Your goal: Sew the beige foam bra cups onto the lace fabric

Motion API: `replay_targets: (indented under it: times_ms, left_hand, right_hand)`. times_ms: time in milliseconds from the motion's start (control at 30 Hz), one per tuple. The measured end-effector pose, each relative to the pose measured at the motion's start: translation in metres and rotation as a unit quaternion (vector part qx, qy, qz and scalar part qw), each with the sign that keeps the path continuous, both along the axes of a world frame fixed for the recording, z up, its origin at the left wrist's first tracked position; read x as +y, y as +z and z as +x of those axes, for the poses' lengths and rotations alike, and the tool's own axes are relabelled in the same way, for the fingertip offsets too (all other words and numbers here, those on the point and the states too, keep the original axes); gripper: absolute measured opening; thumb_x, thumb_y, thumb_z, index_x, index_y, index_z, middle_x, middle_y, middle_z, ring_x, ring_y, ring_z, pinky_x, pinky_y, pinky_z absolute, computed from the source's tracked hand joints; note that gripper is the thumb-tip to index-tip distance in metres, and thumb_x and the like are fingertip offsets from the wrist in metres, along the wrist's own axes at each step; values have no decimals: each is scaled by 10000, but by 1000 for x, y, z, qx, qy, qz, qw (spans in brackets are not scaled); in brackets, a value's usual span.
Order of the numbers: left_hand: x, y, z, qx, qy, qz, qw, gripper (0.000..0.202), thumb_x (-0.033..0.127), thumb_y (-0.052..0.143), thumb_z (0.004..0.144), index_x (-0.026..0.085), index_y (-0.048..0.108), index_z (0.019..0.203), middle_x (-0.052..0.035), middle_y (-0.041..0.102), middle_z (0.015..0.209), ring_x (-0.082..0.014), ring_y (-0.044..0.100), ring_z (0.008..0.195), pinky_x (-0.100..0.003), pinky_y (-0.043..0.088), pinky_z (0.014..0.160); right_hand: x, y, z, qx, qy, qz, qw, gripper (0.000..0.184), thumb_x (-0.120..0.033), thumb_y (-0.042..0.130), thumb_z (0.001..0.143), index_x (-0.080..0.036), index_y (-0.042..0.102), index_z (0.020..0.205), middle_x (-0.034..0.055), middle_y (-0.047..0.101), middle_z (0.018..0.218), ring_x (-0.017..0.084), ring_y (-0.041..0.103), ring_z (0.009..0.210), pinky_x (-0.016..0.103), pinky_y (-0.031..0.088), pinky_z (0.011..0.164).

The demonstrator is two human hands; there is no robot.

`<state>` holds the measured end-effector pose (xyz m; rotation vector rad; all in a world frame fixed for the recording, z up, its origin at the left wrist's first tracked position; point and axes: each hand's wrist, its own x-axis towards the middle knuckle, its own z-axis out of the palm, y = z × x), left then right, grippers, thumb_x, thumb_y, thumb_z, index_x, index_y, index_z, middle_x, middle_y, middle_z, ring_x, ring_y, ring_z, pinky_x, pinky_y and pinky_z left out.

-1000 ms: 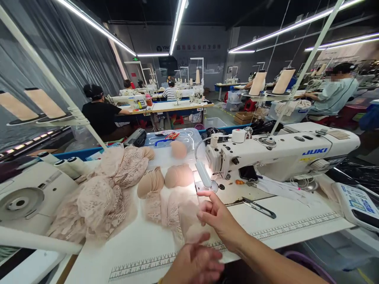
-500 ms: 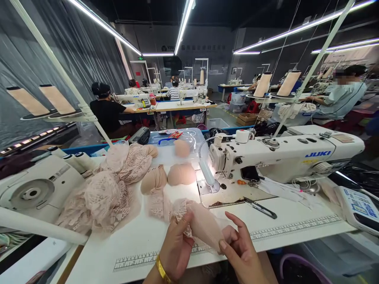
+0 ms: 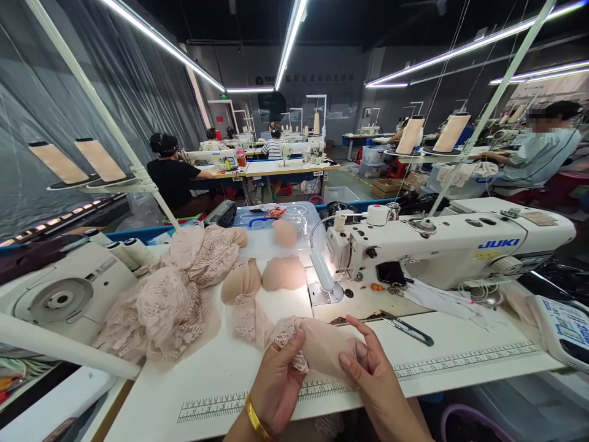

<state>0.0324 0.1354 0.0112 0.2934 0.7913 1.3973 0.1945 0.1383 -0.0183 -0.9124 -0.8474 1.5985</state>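
Note:
My left hand (image 3: 276,383) pinches the lace edge of a beige bra cup piece (image 3: 322,345) just above the front of the white table. My right hand (image 3: 375,380) grips the same piece from the right, thumb on top. A gold bangle sits on my left wrist. Behind the piece lie more lace pieces (image 3: 246,319) and stacked foam cups (image 3: 283,273). The white JUKI sewing machine (image 3: 451,245) stands to the right, its needle plate (image 3: 326,293) lit by a small lamp.
A heap of pink lace (image 3: 161,301) covers the table's left side, beside another machine (image 3: 59,298). Black snips (image 3: 407,328) lie near the needle plate. A control panel (image 3: 564,322) is at far right. A clear lidded bin (image 3: 276,224) sits behind. Other workers sew at tables beyond.
A second ago both hands were empty above the table edge. They have since taken up the lace cup piece and now hold it slightly higher and closer together.

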Motion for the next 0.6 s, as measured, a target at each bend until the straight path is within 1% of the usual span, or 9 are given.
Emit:
replay_targets:
  times_ms: [100,233,300,367,467,533,600]
  left_hand:
    - [1,0,0,-4,-14,3,1000,344,266,918,766,121,787,1049,-125,800,1046,-291,738,1053,-370,594,949]
    - [3,4,-1,-18,-13,-20,1000,344,251,951,688,115,800,966,-129,797,1055,-310,732,1057,-373,593,936]
    - [4,6,1,-17,-17,-42,999,351,292,958,677,118,803,939,-126,799,1037,-315,733,1048,-377,593,923]
    - [5,8,4,-4,-27,-53,998,398,349,964,671,123,805,957,-124,801,1016,-313,735,1034,-376,592,906]
    - [9,8,8,30,-40,-37,998,477,385,980,642,124,800,999,-128,798,1016,-309,732,1026,-364,584,893]
    - [13,8,9,50,-48,-20,997,468,388,970,656,125,795,1001,-134,792,1029,-308,727,1026,-365,576,896]
    - [16,9,6,65,-55,-2,996,430,389,947,690,132,788,995,-133,788,1031,-306,721,1027,-369,566,902]
  right_hand:
    - [1,0,1,10,7,-4,1000,895,-566,852,777,-321,381,1497,72,735,1111,296,692,1002,456,528,942]
    - [1,-3,2,12,-1,-11,1000,887,-515,873,772,-312,392,1489,77,735,1112,288,690,1004,460,506,988]
    - [0,-5,1,1,-12,-2,1000,864,-518,872,772,-320,413,1477,74,729,1129,280,687,1010,442,507,988]
    - [0,-6,0,-13,-19,9,1000,849,-535,864,773,-331,422,1469,68,722,1125,280,683,1013,427,516,970]
    - [0,-8,0,-27,-20,16,999,834,-554,851,780,-337,426,1464,56,715,1060,289,678,1006,418,524,935]
    - [2,-9,4,-26,-2,23,999,845,-553,843,791,-343,402,1480,41,707,1015,278,675,972,406,519,907]
    - [5,-12,13,-33,41,39,998,895,-549,834,802,-340,349,1525,20,691,951,252,664,890,385,510,848]
